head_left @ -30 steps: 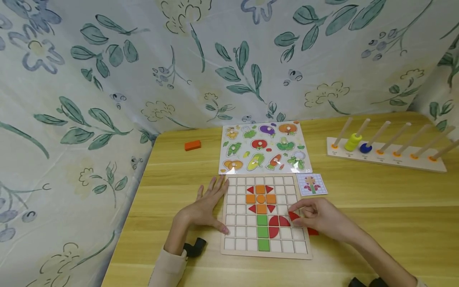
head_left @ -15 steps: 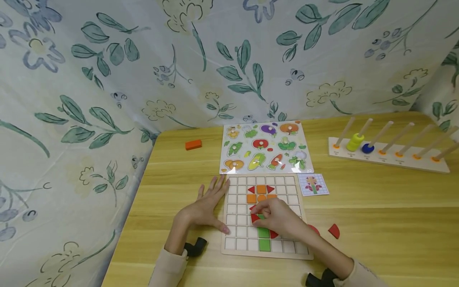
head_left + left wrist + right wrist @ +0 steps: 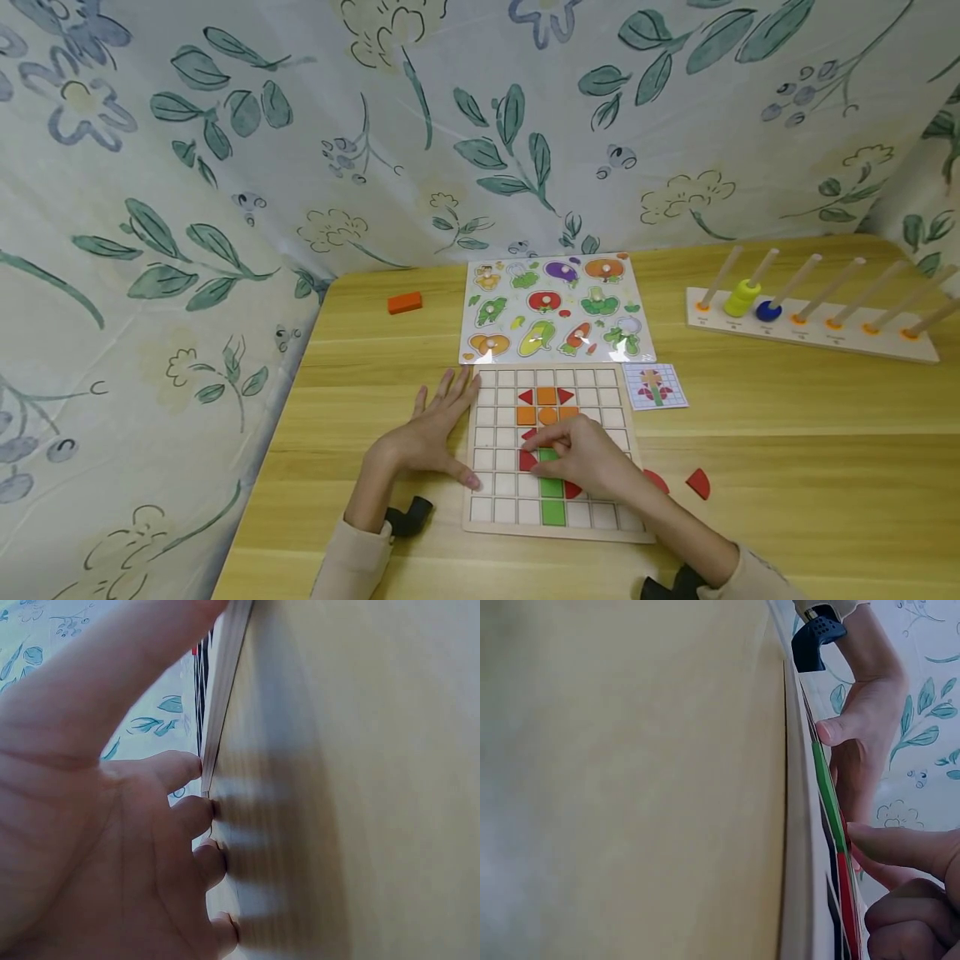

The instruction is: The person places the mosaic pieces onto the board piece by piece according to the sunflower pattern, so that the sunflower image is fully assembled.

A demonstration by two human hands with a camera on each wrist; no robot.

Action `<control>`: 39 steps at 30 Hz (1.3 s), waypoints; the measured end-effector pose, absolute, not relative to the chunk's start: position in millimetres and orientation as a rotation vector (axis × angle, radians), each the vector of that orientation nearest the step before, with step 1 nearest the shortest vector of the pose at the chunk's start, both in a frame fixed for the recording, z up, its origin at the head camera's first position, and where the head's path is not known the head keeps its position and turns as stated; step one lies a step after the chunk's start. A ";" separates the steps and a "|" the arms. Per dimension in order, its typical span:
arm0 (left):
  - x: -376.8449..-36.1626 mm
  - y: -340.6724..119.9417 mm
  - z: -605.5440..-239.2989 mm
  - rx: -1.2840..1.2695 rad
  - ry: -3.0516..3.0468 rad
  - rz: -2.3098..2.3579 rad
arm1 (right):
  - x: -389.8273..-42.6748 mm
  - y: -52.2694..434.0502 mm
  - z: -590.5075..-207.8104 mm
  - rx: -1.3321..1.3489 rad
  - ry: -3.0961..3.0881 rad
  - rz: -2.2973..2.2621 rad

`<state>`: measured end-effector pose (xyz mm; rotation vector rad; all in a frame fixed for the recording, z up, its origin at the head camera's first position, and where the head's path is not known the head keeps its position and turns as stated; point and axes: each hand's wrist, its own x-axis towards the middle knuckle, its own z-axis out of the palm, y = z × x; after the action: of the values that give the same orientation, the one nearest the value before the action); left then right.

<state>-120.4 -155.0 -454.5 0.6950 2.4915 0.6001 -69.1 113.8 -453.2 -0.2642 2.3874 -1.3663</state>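
A pale wooden grid board lies in front of me, with orange, red and green pieces forming a pattern. My left hand is spread along its left side, fingertips and thumb at the edge; the left wrist view has the fingers against the board's side. My right hand reaches over the board. Its thumb and index finger pinch a red quarter-circle piece in a cell left of the column of green squares. That hand covers part of the pattern. In the right wrist view a fingertip touches by the green square.
Two red pieces lie right of the board, one a loose quarter circle. A pattern card sits at the upper right corner. Behind are a vegetable puzzle, an orange block and a peg stand with rings.
My right hand has carried the red quarter circle from the board's right side to left of the green column, where it now lies flatter. The left hand has stayed in place.
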 end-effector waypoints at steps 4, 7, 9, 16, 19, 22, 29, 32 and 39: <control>-120.4 -154.7 -454.0 0.703 2.489 0.604 | -69.5 112.4 -455.3 -0.253 2.399 -1.369; -120.4 -154.5 -453.7 0.702 2.489 0.601 | -69.9 110.9 -456.6 -0.247 2.415 -1.366; -120.4 -154.7 -453.8 0.698 2.491 0.595 | -70.1 110.2 -456.8 -0.245 2.418 -1.370; -119.8 -155.8 -453.4 0.692 2.488 0.591 | -70.8 109.8 -456.8 -0.238 2.403 -1.383; -119.7 -156.1 -453.0 0.692 2.486 0.593 | -71.0 109.9 -456.3 -0.237 2.405 -1.377; -119.8 -155.9 -452.8 0.695 2.487 0.593 | -71.1 112.1 -454.8 -0.241 2.395 -1.383; -120.1 -154.3 -452.7 0.697 2.480 0.604 | -69.0 141.5 -444.1 -0.258 2.409 -1.398; -119.7 -153.8 -452.3 0.700 2.477 0.613 | -64.9 166.1 -439.1 -0.181 2.443 -1.361; -119.8 -154.5 -452.0 0.704 2.478 0.621 | -51.3 229.0 -440.0 -0.105 2.476 -1.325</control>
<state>-119.8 -154.5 -452.0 0.7040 2.4776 0.6214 -51.3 229.0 -440.0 -0.1047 2.4759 -1.3249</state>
